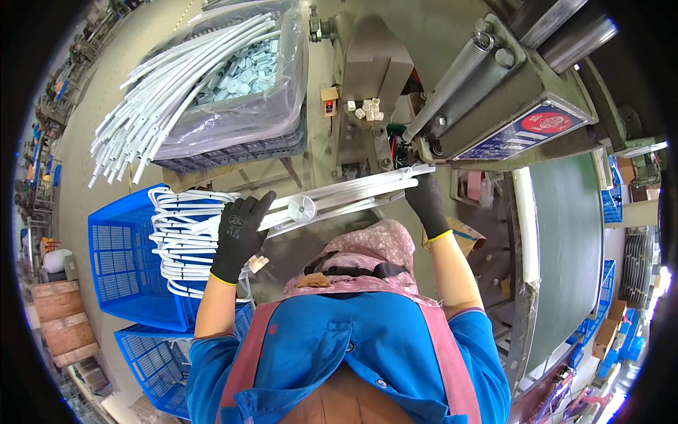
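At the far right stands a heavy metal machine [522,106] with a coil spring, and nearer on the right runs a dark green belt [565,247]. Far left, a plastic-lined crate [282,116] holds a sheaf of white rods [183,78]. Left of me, a blue basket [120,244] is stacked with white bent-tube frames [183,247].

Across my front, between my 2 hands, lies a white tube assembly [353,189], its right end close to the machine's base. I can't tell where its left end stops among the stacked frames. I judge it light for its length and stiff, with a smooth coating that could slide and scuff, and its tubes may swing apart if held at only 1 end. The best hold looks like around the tubes near both ends.

My gloved left hand [244,233] is closed over the tubes, fingers bent around them. My right hand [426,205] is up against the right end; its fingertips are hidden, so I can't tell whether they pinch. Beside my left fingers sits a round white disc [302,209], better left ungripped.
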The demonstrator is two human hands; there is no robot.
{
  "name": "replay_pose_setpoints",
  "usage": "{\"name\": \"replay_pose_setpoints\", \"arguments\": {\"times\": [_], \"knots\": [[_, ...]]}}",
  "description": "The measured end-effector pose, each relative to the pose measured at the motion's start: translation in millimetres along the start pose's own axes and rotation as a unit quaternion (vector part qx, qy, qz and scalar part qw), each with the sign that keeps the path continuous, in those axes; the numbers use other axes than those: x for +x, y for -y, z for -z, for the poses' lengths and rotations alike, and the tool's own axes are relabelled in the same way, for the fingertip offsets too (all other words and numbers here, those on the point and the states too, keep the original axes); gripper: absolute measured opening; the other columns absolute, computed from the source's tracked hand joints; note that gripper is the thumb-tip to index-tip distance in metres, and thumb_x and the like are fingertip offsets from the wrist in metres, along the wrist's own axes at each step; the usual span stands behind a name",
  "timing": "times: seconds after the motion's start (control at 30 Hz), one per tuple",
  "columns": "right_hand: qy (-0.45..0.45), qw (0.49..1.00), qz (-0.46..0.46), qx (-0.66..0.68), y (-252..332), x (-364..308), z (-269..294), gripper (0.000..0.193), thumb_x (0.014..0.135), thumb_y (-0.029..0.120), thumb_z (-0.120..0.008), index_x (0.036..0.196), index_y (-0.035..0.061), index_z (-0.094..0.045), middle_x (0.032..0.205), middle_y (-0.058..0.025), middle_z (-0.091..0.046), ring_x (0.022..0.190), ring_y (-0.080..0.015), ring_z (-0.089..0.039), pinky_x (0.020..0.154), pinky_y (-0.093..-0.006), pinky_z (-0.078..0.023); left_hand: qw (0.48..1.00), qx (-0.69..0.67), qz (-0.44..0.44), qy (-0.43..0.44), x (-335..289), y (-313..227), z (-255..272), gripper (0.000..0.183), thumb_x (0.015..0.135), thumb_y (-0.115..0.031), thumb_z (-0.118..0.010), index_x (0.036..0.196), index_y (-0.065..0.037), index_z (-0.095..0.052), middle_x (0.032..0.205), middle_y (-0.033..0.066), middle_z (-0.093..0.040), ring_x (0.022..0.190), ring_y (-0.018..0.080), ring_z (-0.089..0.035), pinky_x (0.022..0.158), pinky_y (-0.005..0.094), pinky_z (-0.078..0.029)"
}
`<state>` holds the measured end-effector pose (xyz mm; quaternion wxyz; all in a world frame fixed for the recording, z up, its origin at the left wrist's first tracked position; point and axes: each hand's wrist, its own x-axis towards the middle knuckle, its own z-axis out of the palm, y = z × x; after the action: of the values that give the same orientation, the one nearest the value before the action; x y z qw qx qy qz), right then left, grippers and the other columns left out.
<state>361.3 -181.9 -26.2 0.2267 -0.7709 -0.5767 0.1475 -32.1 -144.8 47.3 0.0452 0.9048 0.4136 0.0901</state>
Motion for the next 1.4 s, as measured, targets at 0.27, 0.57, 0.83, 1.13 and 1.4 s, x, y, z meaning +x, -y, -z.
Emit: {"name": "replay_pose_setpoints", "arguments": {"times": [0.27, 0.57, 0.83, 1.13, 1.4], "knots": [[-0.046, 0.998, 0.027, -0.027, -17, 3, -17, 0.016, 0.08, 0.019, -0.058, 0.089, 0.0107, -0.067, 0.088, -0.0155, -0.068, 0.084, -0.0364, -0.064, 0.071, -0.0474, -0.052, 1.0, 0.007, 0.003, -0.013, -1, -6, 5, 0.074, 0.061, -0.015, -0.077, 0.131, -0.014, -0.051, 0.093, 0.0066, -0.057, 0.087, 0.026, -0.055, 0.075, 0.0409, -0.043], [-0.051, 0.972, 0.045, 0.227, -9, -1, 17, 0.019, 0.083, 0.006, -0.052, 0.094, 0.0004, -0.066, 0.084, -0.013, -0.068, 0.078, -0.0196, -0.064, 0.07, -0.0334, -0.05, 0.999, -0.015, -0.001, -0.048, -3, -10, 20, 0.072, 0.061, -0.013, -0.076, 0.129, -0.013, -0.053, 0.094, 0.0074, -0.057, 0.088, 0.0263, -0.056, 0.077, 0.04, -0.044], [-0.058, 0.958, 0.059, 0.274, 15, -34, 26, 0.031, 0.085, 0.001, -0.05, 0.112, -0.0019, -0.065, 0.093, -0.0111, -0.071, 0.089, -0.0158, -0.066, 0.078, -0.0299, -0.051, 0.998, -0.009, -0.003, -0.059, -18, -20, 36, 0.067, 0.062, -0.01, -0.07, 0.127, -0.013, -0.055, 0.089, 0.0085, -0.055, 0.085, 0.0285, -0.055, 0.076, 0.0415, -0.043], [-0.042, 0.966, 0.083, 0.241, 53, -91, 43, 0.027, 0.078, 0.004, -0.064, 0.105, 0.0026, -0.067, 0.091, -0.0128, -0.069, 0.084, -0.0268, -0.067, 0.077, -0.035, -0.051, 0.986, -0.157, -0.054, -0.026, 26, -121, -8, 0.068, 0.067, -0.022, -0.076, 0.128, -0.003, -0.051, 0.098, 0.0162, -0.062, 0.089, 0.0346, -0.058, 0.078, 0.0446, -0.044], [-0.071, 0.928, 0.045, 0.364, -53, -98, 116, 0.031, 0.088, 0.0, -0.05, 0.117, -0.0029, -0.06, 0.115, -0.0134, -0.063, 0.109, -0.024, -0.059, 0.097, -0.0363, -0.044, 0.884, -0.446, 0.088, -0.107, 54, -127, -30, 0.042, 0.066, -0.01, -0.081, 0.103, -0.005, -0.061, 0.089, 0.012, -0.065, 0.082, 0.0257, -0.065, 0.075, 0.0342, -0.051]]}}
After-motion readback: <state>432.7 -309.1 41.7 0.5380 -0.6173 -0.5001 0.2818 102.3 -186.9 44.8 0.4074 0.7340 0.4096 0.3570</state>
